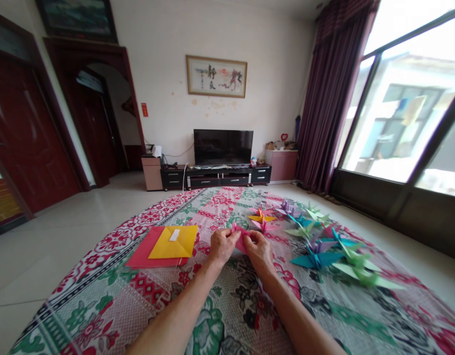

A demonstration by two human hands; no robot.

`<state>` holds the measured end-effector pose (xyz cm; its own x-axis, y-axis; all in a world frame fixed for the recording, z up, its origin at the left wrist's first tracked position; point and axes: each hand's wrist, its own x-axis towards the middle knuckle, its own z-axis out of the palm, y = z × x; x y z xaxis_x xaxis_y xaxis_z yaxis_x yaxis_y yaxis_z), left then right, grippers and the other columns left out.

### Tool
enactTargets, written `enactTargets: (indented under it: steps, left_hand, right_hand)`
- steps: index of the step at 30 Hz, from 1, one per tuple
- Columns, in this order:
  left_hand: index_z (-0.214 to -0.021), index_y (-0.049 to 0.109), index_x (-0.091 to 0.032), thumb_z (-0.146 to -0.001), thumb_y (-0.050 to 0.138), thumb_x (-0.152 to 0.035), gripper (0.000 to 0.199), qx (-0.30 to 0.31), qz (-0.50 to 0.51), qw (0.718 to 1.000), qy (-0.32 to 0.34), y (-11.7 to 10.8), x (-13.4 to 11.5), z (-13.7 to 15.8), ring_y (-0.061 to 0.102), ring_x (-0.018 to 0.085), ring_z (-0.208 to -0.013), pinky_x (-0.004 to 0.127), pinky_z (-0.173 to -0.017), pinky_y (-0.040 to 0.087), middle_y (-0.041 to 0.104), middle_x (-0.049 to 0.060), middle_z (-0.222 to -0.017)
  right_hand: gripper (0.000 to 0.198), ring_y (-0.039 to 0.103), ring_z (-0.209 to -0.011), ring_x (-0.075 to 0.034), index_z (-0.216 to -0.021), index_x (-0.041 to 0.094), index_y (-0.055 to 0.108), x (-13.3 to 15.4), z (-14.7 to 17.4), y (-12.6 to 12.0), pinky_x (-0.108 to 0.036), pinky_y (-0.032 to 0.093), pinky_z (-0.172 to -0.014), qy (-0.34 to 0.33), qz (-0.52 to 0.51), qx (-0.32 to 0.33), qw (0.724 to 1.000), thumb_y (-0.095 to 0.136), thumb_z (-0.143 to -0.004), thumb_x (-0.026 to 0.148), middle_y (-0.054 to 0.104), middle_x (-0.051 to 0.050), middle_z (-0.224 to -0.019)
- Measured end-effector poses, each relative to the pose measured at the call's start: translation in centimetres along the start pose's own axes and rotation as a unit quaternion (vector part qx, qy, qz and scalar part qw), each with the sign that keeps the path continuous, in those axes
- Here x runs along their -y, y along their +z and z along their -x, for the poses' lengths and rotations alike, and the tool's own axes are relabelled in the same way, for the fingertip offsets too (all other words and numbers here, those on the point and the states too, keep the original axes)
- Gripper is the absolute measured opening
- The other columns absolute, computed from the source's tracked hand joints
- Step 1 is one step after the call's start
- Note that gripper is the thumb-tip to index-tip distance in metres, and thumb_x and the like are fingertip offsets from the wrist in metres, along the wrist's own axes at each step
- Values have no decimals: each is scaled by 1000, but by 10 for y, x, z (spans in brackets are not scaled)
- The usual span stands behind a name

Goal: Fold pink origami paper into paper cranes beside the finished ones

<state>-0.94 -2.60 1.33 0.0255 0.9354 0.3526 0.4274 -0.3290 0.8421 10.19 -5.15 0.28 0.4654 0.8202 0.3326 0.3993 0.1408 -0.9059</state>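
Between my two hands is a piece of folded pink paper [241, 242], held just above the patterned tablecloth. My left hand [224, 245] pinches its left side with thumb and fingers closed. On the other side my right hand [258, 250] grips the paper's right edge, fingers bent in. Parts of the paper are hidden behind my fingers. Just beyond my right hand stand a pink paper crane [263, 226] and an orange paper crane [262, 216]. To the left lies a yellow paper sheet [179, 246] on top of red paper sheets [142, 251], with a small white slip [174, 235] on it.
A round table with a floral tablecloth [112, 296] spreads before me. Several folded cranes crowd its right side, among them a blue paper crane [317, 259] and a green paper crane [364, 273]. Farther off, a television [223, 148] stands on a low black cabinet [208, 177].
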Motion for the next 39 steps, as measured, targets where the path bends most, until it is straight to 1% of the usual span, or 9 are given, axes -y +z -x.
enactTargets:
  steps: [3, 8, 13, 18, 25, 29, 31, 34, 39]
  left_hand:
    - [-45, 51, -16, -71, 50, -39, 35, -4, -19, 1000, 8, -2, -4, 1, 33, 8, -46, 21, -47, 24, 37, -5, -41]
    - [-45, 49, -16, -70, 49, -38, 34, -16, -7, 1000, -4, 0, 1, -1, 33, 8, -45, 21, -47, 23, 35, -5, -41]
    - [-45, 47, -16, -69, 49, -36, 32, -20, 9, 1000, -13, 0, 3, -3, 34, 8, -46, 21, -47, 24, 37, -5, -42]
    - [-51, 54, -16, -70, 48, -33, 26, -28, -3, 999, -23, 0, 3, -4, 38, 8, -48, 20, -47, 26, 43, -4, -45]
    - [-56, 59, -17, -71, 47, -33, 25, -24, -20, 999, -28, -2, 3, -4, 41, 9, -50, 19, -48, 28, 48, -2, -47]
    - [-60, 62, -17, -73, 46, -34, 27, -22, -14, 1000, -10, -4, -1, -2, 43, 10, -51, 19, -49, 29, 53, -1, -51]
    - [-64, 64, -18, -74, 45, -34, 27, -21, -8, 1000, -1, -4, -2, -2, 44, 10, -51, 20, -50, 31, 55, -1, -52]
    - [-78, 69, -18, -74, 45, -34, 28, -8, 14, 1000, 8, -4, 0, -3, 49, 11, -56, 19, -52, 34, 61, 0, -58]
    - [-96, 67, -18, -74, 46, -30, 33, 43, 79, 996, 15, -5, 5, -6, 58, 14, -71, 20, -61, 42, 68, 2, -77]
  right_hand:
    - [30, 59, -60, -18, -74, 16, 65, 1, 0, -2, -27, 43, -56, -16, 13, -6, 1000, 52, -64, 41, 66, -4, -65]
    - [26, 58, -57, -16, -75, 16, 64, -5, 0, 2, -25, 43, -55, -65, 14, 3, 998, 51, -67, 38, 65, -4, -64]
    - [23, 58, -62, -16, -78, 15, 64, -5, 1, 3, -26, 45, -60, -121, 36, -9, 992, 53, -69, 33, 64, -4, -69]
    - [19, 57, -64, -14, -79, 17, 66, 1, 6, 0, -27, 46, -64, -186, 48, -10, 981, 54, -73, 30, 61, -4, -73]
    - [22, 56, -74, -14, -94, 21, 65, 6, 11, 0, -27, 48, -64, -263, 17, 19, 964, 50, -79, 25, 58, -4, -83]
    - [27, 56, -79, -15, -103, 22, 62, 9, 15, 0, -28, 47, -69, -278, 31, 28, 960, 48, -80, 23, 57, -5, -87]
    - [29, 56, -81, -15, -105, 23, 62, 9, 16, -1, -28, 47, -71, -280, 38, 34, 958, 47, -80, 22, 57, -5, -89]
    - [30, 56, -84, -16, -107, 23, 60, 9, 16, -1, -29, 47, -74, -283, 49, 46, 957, 47, -80, 22, 57, -6, -92]
    - [32, 55, -85, -17, -109, 23, 59, 7, 15, -2, -30, 47, -76, -287, 64, 54, 954, 49, -79, 21, 55, -6, -94]
